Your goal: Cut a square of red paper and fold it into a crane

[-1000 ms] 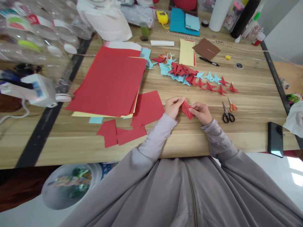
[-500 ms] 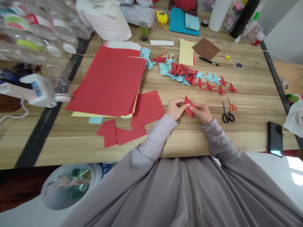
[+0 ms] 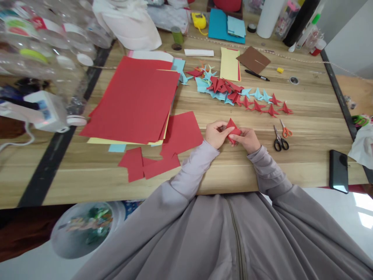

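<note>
Between my hands is a small piece of folded red paper (image 3: 231, 125), its pointed tip facing away from me. My left hand (image 3: 217, 134) pinches its left side, thumb lying across the top. My right hand (image 3: 247, 139) grips the lower right part between thumb and fingers. Fingertips hide some of the folds. Just beyond lie red paper cranes (image 3: 257, 106) and light blue paper cranes (image 3: 258, 94), partly heaped together. Black-handled scissors (image 3: 280, 143) and small orange scissors (image 3: 286, 130) rest right of my right hand.
Large red sheets (image 3: 140, 101) are stacked at the left, with cut red pieces (image 3: 135, 167) in front. A phone (image 3: 338, 171) lies near the right edge. Farther back are yellow paper (image 3: 230, 66), brown paper (image 3: 253, 60) and a pen (image 3: 257, 75). Plastic bottles (image 3: 49, 31) crowd the far left.
The red paper has turned slightly and its lower part now looks folded differently. My right thumb and fingers have shifted a little to the left; both hands still hold it.
</note>
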### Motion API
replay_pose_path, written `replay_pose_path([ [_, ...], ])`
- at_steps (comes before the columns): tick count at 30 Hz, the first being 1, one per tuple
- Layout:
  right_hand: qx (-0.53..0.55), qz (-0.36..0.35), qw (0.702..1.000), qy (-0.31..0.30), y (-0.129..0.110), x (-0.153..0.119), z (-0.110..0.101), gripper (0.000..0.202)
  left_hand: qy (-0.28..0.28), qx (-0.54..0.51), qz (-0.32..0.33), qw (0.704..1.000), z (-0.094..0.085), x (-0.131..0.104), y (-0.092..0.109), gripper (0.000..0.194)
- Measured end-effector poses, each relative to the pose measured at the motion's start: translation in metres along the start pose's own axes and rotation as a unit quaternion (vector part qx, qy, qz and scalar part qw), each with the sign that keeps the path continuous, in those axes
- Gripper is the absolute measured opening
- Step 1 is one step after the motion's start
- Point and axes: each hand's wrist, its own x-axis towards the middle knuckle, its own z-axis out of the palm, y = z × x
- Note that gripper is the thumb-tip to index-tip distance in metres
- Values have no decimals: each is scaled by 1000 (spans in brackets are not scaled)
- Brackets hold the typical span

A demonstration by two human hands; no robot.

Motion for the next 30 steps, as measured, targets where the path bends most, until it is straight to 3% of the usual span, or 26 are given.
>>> replay_pose_path([
  [17,21,19,1000,11,6,3,-2,40,61,2,11,998,-3,6,-5,19],
  [19,18,22,999,18,6,3,-3,40,43,-12,-9,999,-3,7,-5,23],
  [24,35,18,999,33,7,5,-4,39,-68,-66,-87,992,-2,6,-3,37],
  [30,41,7,999,29,7,4,-4,34,-57,-62,-96,992,-1,6,0,33],
])
